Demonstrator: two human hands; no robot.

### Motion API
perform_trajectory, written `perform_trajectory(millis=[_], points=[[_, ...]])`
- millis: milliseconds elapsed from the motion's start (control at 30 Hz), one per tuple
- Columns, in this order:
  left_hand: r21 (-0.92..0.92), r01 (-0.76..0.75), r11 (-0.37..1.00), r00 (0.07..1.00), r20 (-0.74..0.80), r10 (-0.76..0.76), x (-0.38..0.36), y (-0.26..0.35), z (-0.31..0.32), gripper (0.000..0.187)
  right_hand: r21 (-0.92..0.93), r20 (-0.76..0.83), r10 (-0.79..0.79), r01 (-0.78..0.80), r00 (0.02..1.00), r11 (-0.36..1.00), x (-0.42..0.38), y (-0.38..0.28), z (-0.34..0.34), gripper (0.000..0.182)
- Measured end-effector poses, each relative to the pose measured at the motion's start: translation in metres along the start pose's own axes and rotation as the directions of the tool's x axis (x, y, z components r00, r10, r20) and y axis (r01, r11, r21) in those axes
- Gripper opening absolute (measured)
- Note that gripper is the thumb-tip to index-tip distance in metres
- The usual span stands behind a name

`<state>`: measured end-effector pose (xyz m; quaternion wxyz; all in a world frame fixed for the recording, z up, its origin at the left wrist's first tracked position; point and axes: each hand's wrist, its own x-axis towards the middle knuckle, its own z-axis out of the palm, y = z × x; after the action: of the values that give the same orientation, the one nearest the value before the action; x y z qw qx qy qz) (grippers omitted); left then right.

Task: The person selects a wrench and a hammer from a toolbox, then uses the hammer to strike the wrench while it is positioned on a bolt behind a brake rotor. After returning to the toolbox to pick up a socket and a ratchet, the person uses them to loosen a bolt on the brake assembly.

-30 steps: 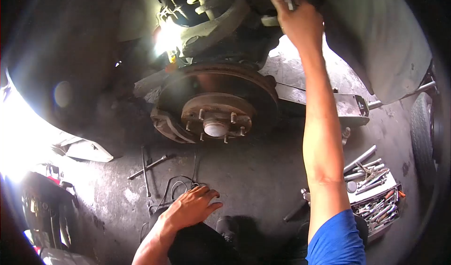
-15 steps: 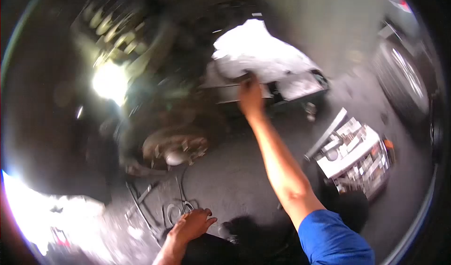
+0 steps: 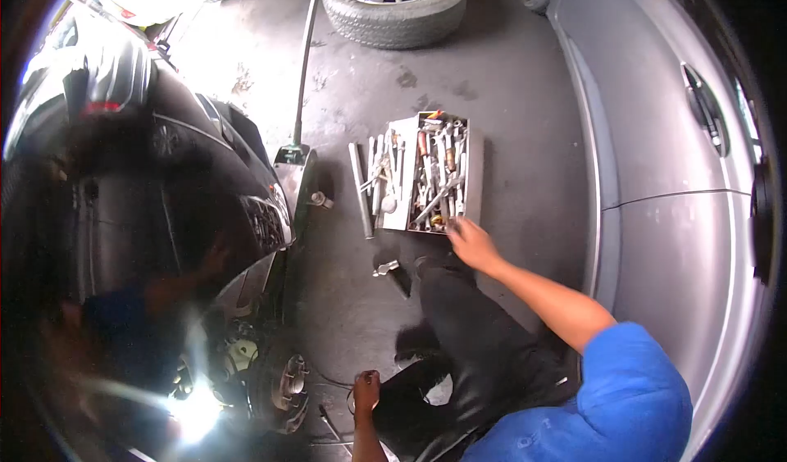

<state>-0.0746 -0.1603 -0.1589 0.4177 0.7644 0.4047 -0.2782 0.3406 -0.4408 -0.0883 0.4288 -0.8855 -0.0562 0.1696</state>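
Tools lie in the toolbox, judged stiff, fairly heavy and possibly oil-slick, best taken mid-shank; right hand, fingers narrowed at its near edge, formerly raised beyond the hub; left hand curled, low; whether either holds anything, cannot tell.

Floor: gray, dk stains nr wheel.
Wheel: on flr, rim showing.
Toolbox: open, full of wrenches etc.
Long bar: beside box, approx. parallel.
Hammer-like tool: on flr nr box, dk handle.
Jack: on flr, long handle.
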Motion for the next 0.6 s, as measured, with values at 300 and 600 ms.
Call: perform_trajectory(millis=[300, 600], points=[[-0.024, -0.113, 0.993, 0.990, 0.083, 0.114, -0.165, 0.129, -0.037, 0.046, -0.166, 0.700, 0.711, -0.953, 0.066, 0.253, -0.417, 0.031, -0.232, 0.034], [-0.144, 0.009, 0.990, 0.994, 0.108, 0.007, -0.222, 0.082, -0.053, 0.045, -0.451, 0.722, 0.679, -0.654, 0.132, 0.607, -0.420, -0.125, -0.257, 0.036]])
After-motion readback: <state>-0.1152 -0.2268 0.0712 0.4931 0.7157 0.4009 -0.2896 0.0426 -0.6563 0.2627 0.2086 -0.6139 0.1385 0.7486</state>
